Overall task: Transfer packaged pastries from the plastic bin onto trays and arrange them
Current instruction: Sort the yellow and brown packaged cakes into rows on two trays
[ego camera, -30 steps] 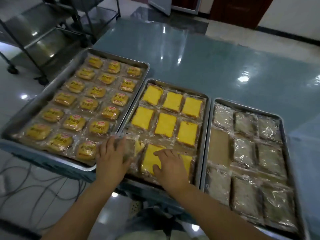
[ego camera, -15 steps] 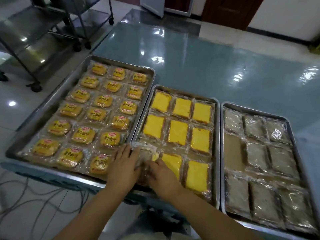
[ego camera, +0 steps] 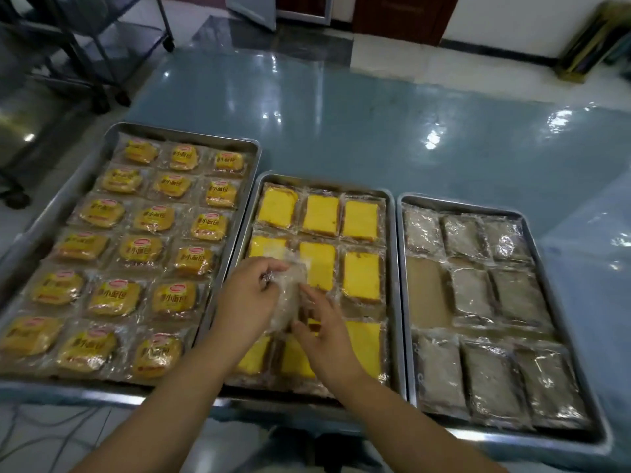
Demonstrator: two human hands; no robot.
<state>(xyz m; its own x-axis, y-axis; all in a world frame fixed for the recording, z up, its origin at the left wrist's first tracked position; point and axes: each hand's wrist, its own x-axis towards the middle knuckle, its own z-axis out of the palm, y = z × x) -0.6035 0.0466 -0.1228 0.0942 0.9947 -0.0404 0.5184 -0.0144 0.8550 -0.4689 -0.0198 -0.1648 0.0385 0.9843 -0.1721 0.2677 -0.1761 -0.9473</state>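
Observation:
Three metal trays stand side by side. The left tray (ego camera: 112, 133) holds rows of round yellow packaged pastries (ego camera: 150, 247). The middle tray (ego camera: 392, 254) holds yellow cake slices in clear wrap (ego camera: 361, 274). The right tray (ego camera: 532, 233) holds brownish wrapped pastries (ego camera: 473, 291), with one bare slot (ego camera: 425, 291) at its left. Above the middle tray my left hand (ego camera: 246, 298) grips a brownish pastry in clear wrap (ego camera: 288, 295), lifted off the tray. My right hand (ego camera: 324, 332) touches its lower right side with spread fingers.
The trays sit at the near edge of a glossy blue table (ego camera: 341, 131). A metal trolley on wheels (ego camera: 85, 63) stands at the far left on the tiled floor. Cables lie on the floor (ego camera: 41, 435) below the left tray. No plastic bin shows.
Both hands rose from the near end of the middle tray, lifting the clear-wrapped brownish pastry. The camera tilted up and closer to the trays.

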